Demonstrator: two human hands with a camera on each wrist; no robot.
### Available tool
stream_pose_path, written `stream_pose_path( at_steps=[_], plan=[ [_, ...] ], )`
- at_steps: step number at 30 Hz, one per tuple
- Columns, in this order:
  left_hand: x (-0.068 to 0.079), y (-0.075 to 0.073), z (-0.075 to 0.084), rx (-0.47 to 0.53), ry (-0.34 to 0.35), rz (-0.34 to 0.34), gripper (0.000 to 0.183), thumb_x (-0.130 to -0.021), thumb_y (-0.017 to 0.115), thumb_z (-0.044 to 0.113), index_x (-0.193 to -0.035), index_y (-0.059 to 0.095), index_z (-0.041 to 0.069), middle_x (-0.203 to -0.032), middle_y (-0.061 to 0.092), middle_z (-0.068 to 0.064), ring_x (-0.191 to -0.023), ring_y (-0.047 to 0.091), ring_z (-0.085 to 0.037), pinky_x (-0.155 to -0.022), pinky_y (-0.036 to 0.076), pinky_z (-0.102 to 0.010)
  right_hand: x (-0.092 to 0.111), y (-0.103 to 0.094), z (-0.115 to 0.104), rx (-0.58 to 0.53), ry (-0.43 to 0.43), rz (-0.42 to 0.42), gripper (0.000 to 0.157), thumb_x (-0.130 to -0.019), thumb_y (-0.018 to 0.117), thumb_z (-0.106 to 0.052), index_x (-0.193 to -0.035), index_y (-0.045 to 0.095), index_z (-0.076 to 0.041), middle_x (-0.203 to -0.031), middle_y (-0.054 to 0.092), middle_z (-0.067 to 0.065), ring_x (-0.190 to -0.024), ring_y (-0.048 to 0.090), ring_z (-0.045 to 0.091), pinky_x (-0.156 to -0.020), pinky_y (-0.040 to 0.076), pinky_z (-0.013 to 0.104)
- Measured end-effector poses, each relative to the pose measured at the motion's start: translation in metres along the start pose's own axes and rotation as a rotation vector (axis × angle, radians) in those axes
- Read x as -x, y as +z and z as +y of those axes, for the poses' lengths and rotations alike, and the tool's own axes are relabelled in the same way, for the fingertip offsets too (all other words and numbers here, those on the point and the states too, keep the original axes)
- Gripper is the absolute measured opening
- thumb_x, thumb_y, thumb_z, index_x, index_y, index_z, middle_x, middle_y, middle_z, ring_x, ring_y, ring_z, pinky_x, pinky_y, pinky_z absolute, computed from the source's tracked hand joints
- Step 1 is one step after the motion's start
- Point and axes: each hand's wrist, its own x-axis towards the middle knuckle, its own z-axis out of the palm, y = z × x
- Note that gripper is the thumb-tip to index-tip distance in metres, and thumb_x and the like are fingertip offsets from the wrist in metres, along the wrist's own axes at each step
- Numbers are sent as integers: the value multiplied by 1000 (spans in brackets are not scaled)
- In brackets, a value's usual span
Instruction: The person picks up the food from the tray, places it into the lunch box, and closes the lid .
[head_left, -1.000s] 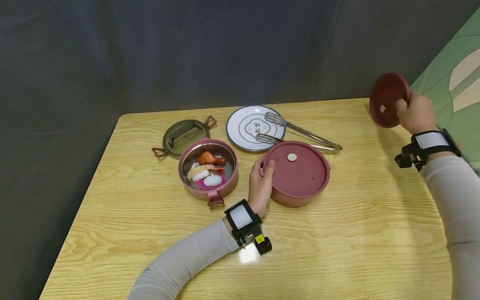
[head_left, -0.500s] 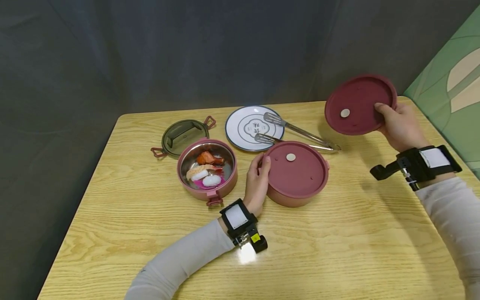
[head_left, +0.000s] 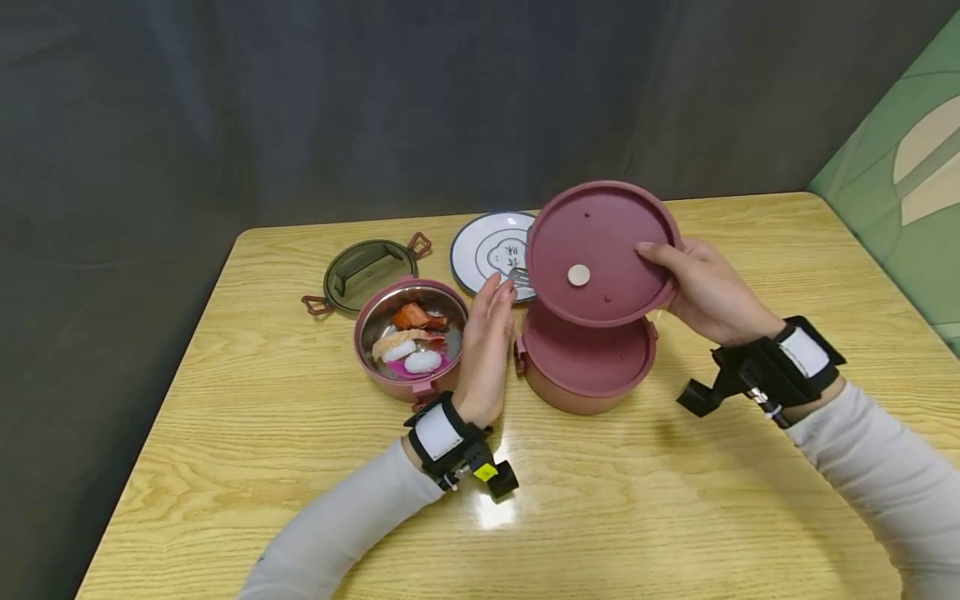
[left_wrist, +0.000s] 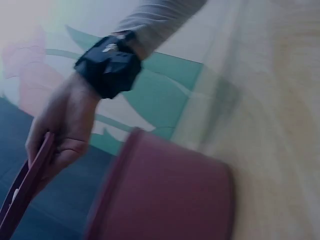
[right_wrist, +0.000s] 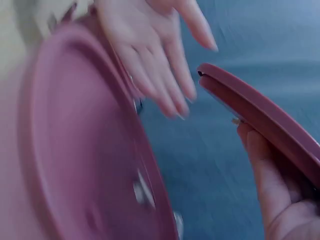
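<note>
My right hand (head_left: 712, 292) pinches a round dark red lid (head_left: 600, 242) at its right edge, thumb on top; the lid carries a pale round button. It hangs tilted above the far part of a covered pink-red lunch pot (head_left: 588, 387). In the right wrist view the lid (right_wrist: 265, 107) shows edge-on in my fingers. My left hand (head_left: 483, 350), fingers straight, hovers between the covered pot and a pot (head_left: 375, 379) without a lid, holding nothing. In that pot lie a drumstick (head_left: 412, 315) and sushi pieces (head_left: 422, 361), which look like toy food.
A dark green lid (head_left: 367, 283) with red side clips lies behind the uncovered pot. A white plate (head_left: 480, 237) with a blue rim sits at the back. Metal tongs (head_left: 519, 275) rest across it, mostly hidden by the held lid. The wooden table (head_left: 675, 517) ends at a dark curtain.
My right hand has carried the lid leftward from the table's far right to above the covered pot. My left hand has let go of that pot's side and moved slightly left, fingers straightened.
</note>
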Motion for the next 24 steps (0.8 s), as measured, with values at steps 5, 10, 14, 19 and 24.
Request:
stream_pose_path(
  at_steps=[5, 10, 14, 19, 24],
  plan=[
    [-4, -10, 24, 161, 49, -51, 49, -107, 32, 20, -152, 24, 1, -154, 33, -16, -142, 33, -25, -118, 26, -35, -6, 29, 12, 53, 121, -24, 23, -103, 47, -17, -116, 63, -6, -98, 73, 8, -91, 70, 15, -79, 57, 25],
    [-5, -26, 44, 212, 25, -101, 45, -108, 30, 20, -148, 33, 2, -149, 39, -13, -138, 38, -21, -113, 34, -30, -13, 52, 28, 49, 209, -59, 27, -103, 47, -18, -127, 53, -7, -106, 71, 6, -96, 69, 16, -82, 57, 28],
    [-1, -41, 53, 180, -17, -85, 43, -108, 30, 18, -147, 35, 0, -147, 40, -14, -137, 40, -21, -110, 39, -27, -19, 70, 42, 54, 235, -82, 35, -104, 44, -17, -135, 42, -3, -108, 71, 6, -97, 69, 16, -83, 57, 30],
    [4, -57, 58, 143, -19, -44, 42, -108, 30, 17, -144, 36, -3, -138, 45, -14, -131, 45, -22, -108, 42, -30, -24, 90, 58, 74, 198, -42, 41, -105, 43, -18, -141, 39, 1, -108, 71, 5, -96, 70, 15, -82, 58, 31],
    [8, -70, 64, 117, 22, 18, 43, -107, 29, 16, -145, 36, -3, -140, 45, -14, -131, 46, -22, -107, 43, -30, -30, 117, 74, 91, 55, 88, 47, -105, 42, -16, -150, 30, -13, -132, 55, 14, -101, 67, 14, -83, 57, 31]
  ],
)
